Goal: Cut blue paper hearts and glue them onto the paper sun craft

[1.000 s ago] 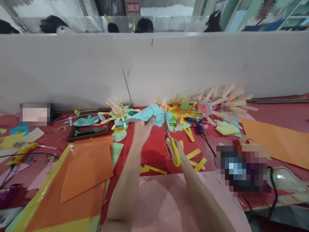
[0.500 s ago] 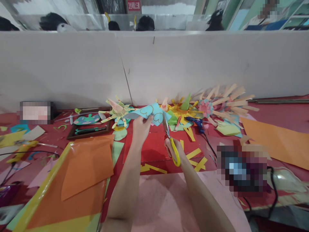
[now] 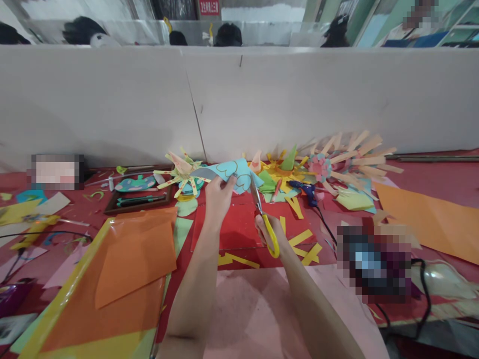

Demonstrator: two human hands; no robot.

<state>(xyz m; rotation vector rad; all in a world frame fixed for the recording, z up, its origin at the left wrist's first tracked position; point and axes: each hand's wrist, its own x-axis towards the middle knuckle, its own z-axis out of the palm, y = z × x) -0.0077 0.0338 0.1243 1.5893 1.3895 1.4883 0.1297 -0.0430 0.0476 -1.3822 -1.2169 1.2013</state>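
My left hand pinches a sheet of light blue paper with curved outlines drawn on it. My right hand is closed around the yellow and red handles of a pair of scissors. The scissor blades point up and away from me, at the right edge of the blue paper. Both hands hang over a red board on the table. Yellow paper strips lie to the right, below my right hand.
Behind my hands are paper flowers and a blue glue gun. Orange sheets lie in a yellow-rimmed tray at left. A yellow glue gun with a cable lies farther left. A tall white partition closes off the back.
The scissor blades have tilted slightly, and the blue paper has shifted very slightly in my left hand. Both hands stay in nearly the same place.
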